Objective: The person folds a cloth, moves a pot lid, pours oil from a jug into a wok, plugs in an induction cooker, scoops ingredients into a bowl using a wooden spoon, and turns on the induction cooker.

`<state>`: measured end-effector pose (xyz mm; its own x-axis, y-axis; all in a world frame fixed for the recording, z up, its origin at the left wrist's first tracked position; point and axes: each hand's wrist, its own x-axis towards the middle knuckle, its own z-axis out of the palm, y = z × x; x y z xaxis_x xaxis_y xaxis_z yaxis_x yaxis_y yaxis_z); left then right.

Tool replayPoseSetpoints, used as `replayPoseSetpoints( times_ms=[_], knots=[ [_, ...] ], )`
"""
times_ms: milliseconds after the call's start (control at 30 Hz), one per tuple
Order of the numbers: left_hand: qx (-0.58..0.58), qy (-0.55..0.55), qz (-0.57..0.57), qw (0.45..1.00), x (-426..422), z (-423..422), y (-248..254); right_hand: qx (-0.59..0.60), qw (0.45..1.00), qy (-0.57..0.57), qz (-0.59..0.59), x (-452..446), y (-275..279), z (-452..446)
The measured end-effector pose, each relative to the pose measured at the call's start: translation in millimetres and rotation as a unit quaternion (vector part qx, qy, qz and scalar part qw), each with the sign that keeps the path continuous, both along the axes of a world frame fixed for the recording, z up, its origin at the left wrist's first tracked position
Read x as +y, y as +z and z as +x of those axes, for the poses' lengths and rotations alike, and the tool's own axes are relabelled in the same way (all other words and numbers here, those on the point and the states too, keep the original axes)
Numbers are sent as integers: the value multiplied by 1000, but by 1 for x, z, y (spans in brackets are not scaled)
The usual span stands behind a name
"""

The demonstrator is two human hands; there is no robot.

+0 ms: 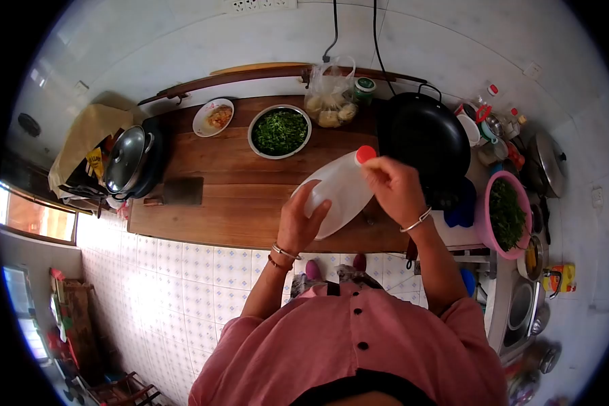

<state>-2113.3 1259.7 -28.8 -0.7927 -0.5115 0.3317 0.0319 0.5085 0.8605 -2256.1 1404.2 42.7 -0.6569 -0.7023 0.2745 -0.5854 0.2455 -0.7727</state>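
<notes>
A large translucent plastic bottle (342, 193) is tilted above the front of the wooden counter, its neck pointing up and to the right. My left hand (300, 220) is wrapped round the lower body of the bottle. Up at the neck, the fingers of my right hand (396, 191) are closed against the red cap (366, 154); the fingertips are partly hidden. Just right of the cap is a black wok (426, 135), with nothing visible inside it. Behind the bottle stands a metal bowl of chopped greens (279, 131).
Farther back are a bowl of chopped pale bits (214, 118), a plastic bag of round items (330, 101) and a green-lidded jar (364, 88). A lidded pot (126, 161) stands left, a cleaver (183, 191) lies nearby. A pink basin of greens (504, 215) sits right.
</notes>
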Motion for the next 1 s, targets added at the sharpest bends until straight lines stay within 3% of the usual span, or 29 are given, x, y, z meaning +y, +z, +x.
replayPoseSetpoints(
  times_ms=[33,133,167,233,333,533,633,767,833,933,1000],
  knots=[
    [-3,5,-9,1000,0,-1,2,0,1000,2,-2,-2,7,-4],
    [6,23,-26,999,6,-8,17,205,976,-38,64,-7,15,-18],
    [6,25,-26,999,7,-9,15,205,976,-37,64,-10,13,-21],
    [30,42,-45,998,7,-12,10,260,950,-10,173,-16,9,-27],
    [28,64,-69,995,7,-13,7,289,934,32,206,-25,9,-35],
    [33,53,-34,997,3,-12,5,342,915,92,194,-32,8,-47],
    [40,63,-63,995,6,-13,3,325,893,103,294,-33,23,-42],
    [53,58,-41,996,5,-13,3,320,880,139,322,-35,28,-44],
    [55,53,-41,996,1,-11,3,322,883,249,233,-31,22,-53],
    [57,44,-55,996,1,-11,2,272,914,260,148,-32,21,-58],
    [61,50,-58,995,0,-11,3,202,936,229,175,-30,39,-45]
  ],
)
